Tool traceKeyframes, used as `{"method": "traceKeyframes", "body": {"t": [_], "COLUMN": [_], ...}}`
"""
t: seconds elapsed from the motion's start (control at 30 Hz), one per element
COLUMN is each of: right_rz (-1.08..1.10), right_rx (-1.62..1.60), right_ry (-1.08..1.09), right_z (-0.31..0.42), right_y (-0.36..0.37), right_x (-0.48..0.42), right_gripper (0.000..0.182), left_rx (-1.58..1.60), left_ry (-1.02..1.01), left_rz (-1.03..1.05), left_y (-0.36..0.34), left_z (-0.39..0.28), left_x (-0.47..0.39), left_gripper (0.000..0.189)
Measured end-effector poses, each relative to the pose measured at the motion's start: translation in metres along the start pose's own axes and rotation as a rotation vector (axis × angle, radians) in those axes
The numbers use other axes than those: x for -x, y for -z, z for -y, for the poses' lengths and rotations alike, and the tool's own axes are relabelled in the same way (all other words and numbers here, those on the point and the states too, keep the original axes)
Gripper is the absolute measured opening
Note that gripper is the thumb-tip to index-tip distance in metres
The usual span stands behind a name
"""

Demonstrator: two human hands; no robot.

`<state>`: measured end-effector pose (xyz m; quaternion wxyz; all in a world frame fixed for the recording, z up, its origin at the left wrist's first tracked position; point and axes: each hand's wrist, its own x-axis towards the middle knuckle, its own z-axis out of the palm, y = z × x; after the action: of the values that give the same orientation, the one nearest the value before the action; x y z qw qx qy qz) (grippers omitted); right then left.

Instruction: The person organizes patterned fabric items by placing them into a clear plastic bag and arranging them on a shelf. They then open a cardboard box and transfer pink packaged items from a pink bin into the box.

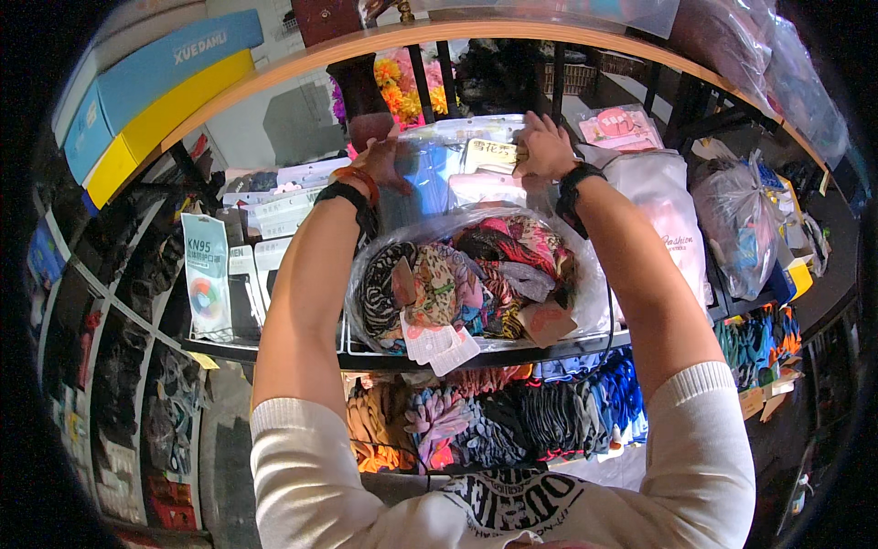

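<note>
Both my arms reach forward over a shelf. My left hand (378, 163) is at the left side of a row of plastic-wrapped packs (432, 182), its thumb in front of them. My right hand (547, 146) lies at their right end, fingers spread, beside a yellow label card (488, 155); whether it grips anything is unclear. Nearer to me, between my forearms, sits an open clear plastic bag (590, 274) full of bunched patterned fabric pieces (439, 278). White card tags (439, 343) hang from these over the shelf's front edge.
White boxes (281, 213) and a KN95 mask pack (206, 274) stand at left. A frosted bag (658, 206) and a knotted clear bag (741, 219) are at right. Gloves (549, 418) fill the level below. A curved wooden board edge (480, 29) crosses beyond my hands.
</note>
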<state>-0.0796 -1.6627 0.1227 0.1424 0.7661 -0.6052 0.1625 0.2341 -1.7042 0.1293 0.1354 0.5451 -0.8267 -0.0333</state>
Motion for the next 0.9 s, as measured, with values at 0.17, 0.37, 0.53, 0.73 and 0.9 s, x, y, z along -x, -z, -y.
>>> {"method": "traceKeyframes", "body": {"t": [0.17,0.37,0.53,0.73,0.9], "right_rz": [0.157,-0.082,0.001,-0.358,-0.355], "right_rx": [-0.317,-0.452,-0.735,-0.559,-0.614], "right_ry": [-0.203,0.165,0.082,0.227,0.236], "right_z": [-0.012,-0.056,-0.02,-0.013,-0.01], "right_y": [-0.001,-0.044,-0.008,0.009,0.009], "right_x": [-0.003,-0.018,-0.007,-0.014,-0.002], "right_gripper": [0.107,0.121,0.091,0.077,0.077], "left_rx": [-0.057,0.139,-0.122,-0.266,-0.435], "left_ry": [-0.049,0.056,-0.055,-0.267,-0.191], "left_rz": [0.043,-0.05,-0.348,-0.634,-0.663], "left_y": [-0.009,0.008,0.022,0.033,0.016], "left_z": [0.038,-0.018,-0.029,-0.034,-0.025], "left_x": [-0.009,0.011,0.036,0.042,0.049], "left_gripper": [0.095,0.068,0.038,0.025,0.039]}}
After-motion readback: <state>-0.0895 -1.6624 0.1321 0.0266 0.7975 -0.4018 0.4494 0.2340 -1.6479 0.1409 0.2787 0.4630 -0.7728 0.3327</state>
